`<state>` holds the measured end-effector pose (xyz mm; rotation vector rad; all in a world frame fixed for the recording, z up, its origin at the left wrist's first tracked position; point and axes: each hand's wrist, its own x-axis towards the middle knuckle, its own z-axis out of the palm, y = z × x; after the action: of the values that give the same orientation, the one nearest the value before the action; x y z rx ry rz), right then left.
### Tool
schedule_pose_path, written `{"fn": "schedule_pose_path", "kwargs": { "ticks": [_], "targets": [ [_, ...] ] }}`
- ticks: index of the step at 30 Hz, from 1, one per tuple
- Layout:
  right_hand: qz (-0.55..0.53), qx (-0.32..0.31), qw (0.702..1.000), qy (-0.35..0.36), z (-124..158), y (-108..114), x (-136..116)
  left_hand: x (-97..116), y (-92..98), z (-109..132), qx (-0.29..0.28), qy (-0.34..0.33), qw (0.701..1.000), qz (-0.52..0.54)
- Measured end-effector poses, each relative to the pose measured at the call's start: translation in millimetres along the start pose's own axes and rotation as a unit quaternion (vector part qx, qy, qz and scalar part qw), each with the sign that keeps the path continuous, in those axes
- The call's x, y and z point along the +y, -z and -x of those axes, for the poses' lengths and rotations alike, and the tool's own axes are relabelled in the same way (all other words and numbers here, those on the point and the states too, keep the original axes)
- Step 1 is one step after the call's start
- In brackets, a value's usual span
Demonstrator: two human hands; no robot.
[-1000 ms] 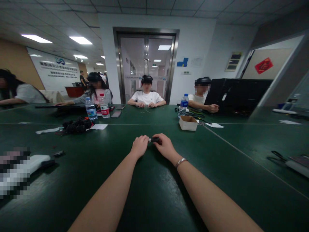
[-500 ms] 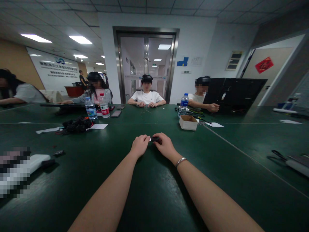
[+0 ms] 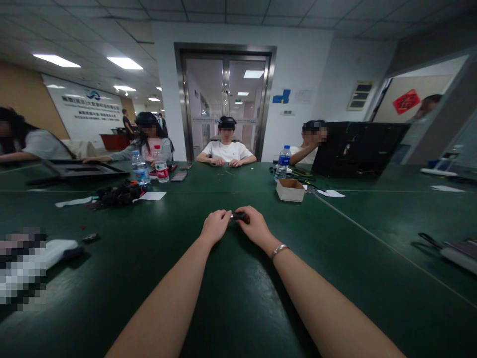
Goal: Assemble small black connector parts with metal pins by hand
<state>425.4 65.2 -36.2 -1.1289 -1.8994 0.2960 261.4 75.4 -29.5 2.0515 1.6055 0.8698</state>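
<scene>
A small black stick with a silver-coloured end spans the gap between my two hands above the green table. My left hand is closed, its thumb and fingertips at the silver end. My right hand curls round the black part from the other side, thumb beneath and fingers over the top. Fingers hide both ends of the stick, so its exact kind does not show. A silver bracelet circles my right wrist.
Beyond my hands stand an open cardboard box, a water bottle and a large black screen. Left are two bottles, a black cable heap and a small dark clip-like object. Several people sit around the table.
My hands and the stick stay almost still. A dark flat panel at far left has been tilted. The person behind the screen has raised a hand, and someone appears in the right doorway.
</scene>
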Motion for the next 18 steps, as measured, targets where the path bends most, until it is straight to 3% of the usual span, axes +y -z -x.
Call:
{"fn": "schedule_pose_path", "kwargs": {
  "ticks": [9,18],
  "targets": [
    [0.000,-0.005,1.000,0.000,0.0,1.6,-2.5,-1.2,-0.1,0.3,-0.003,-0.016,1.000,-0.006],
    [0.068,-0.093,0.993,0.024,3.5,6.0,-9.7,3.5,3.3,5.6,-0.042,-0.052,0.996,-0.065]
  ]
}}
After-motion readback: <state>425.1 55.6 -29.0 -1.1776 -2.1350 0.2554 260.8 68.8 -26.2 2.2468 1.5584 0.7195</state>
